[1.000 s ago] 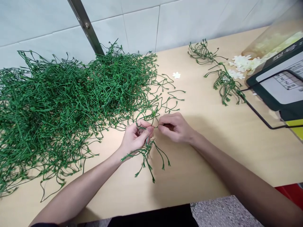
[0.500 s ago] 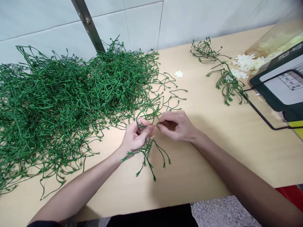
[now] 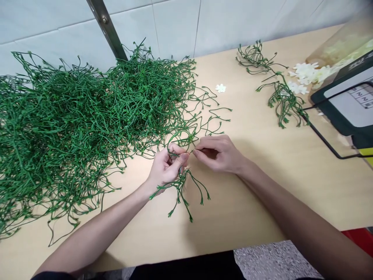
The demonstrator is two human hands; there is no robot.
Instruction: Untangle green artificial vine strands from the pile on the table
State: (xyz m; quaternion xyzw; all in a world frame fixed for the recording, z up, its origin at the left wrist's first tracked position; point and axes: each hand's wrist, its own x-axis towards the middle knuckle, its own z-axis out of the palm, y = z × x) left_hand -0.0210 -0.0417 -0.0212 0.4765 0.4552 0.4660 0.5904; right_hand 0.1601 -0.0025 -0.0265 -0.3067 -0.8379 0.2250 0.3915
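My left hand (image 3: 166,167) is closed around a green plastic stem sprig (image 3: 186,192), whose thin branches hang out below the fingers toward me. My right hand (image 3: 219,153) pinches one fine green branch tip of that sprig between thumb and forefinger, right beside the left fingertips. Both hands hover just above the wooden table (image 3: 256,186), at the near edge of a big heap of green stems (image 3: 75,120).
Two loose green sprigs (image 3: 279,97) lie at the back right beside a spill of white flower petals (image 3: 309,74). One single white flower (image 3: 220,88) lies mid-table. A dark-framed board with a black wire stand (image 3: 346,109) sits at the right edge. A metal bar (image 3: 106,29) leans on the tiled wall.
The hands have stayed together with only small finger movements on the sprig. The view has tilted slightly, so everything on the table sits a little lower and to the right.
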